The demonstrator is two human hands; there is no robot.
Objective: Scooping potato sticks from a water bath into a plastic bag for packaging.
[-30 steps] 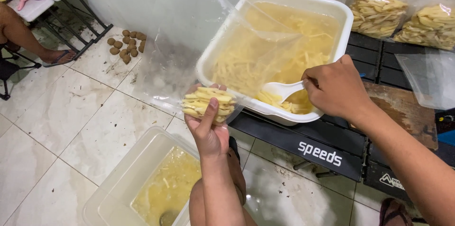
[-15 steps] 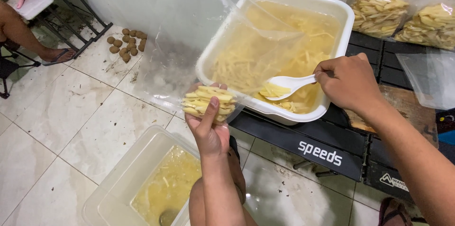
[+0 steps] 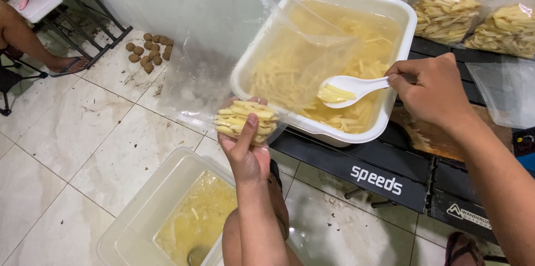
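1. My left hand [image 3: 245, 149] cupped the bottom of a clear plastic bag [image 3: 234, 48], fingers [image 3: 249, 132] curled narrow around the small heap of pale potato sticks [image 3: 246, 121] inside it.
2. My right hand [image 3: 432, 90] pinched the handle of a white spoon [image 3: 351, 87], fingers closed on it; the bowl of the spoon carried a few potato sticks, held over the water.
3. The bag stood upright and open, its upper part leaning in front of the white tub [image 3: 329, 126].
4. That tub held cloudy water and many more cut sticks, and it sat on a dark, low surface [image 3: 368, 168].
5. Behind the tub lay two filled bags [image 3: 446, 15] of sticks, side by side.
6. Below my left arm, on the tiled floor [image 3: 72, 132], stood a clear container [image 3: 134, 221] of yellowish liquid.
7. Farther left on the floor lay a cluster of small brown potatoes [image 3: 149, 51], near another person's sandalled foot [image 3: 67, 65].
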